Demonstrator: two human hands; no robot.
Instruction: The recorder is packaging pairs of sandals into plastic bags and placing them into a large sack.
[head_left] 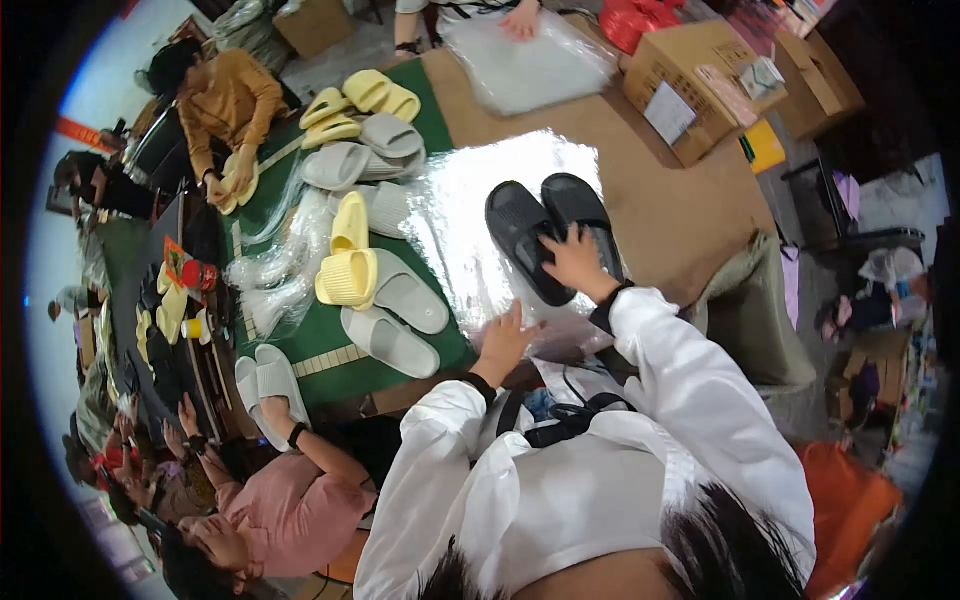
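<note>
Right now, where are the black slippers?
Head view, up and right of centre: the black slippers lie on the shiny sheet, under the right hand.

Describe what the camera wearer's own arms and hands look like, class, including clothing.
White, loose, creased sleeves, with a black band at each wrist. The left hand and right hand are both ungloved.

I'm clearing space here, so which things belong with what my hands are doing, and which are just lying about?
In the work:
black, open-toed rubbery slides, under your right hand
shiny, clear plastic sheeting beneath them, near your left hand

Apparently lying about:
brown cardboard box with a white label
shiny red plastic bag
pale yellow, ribbed slides
</note>
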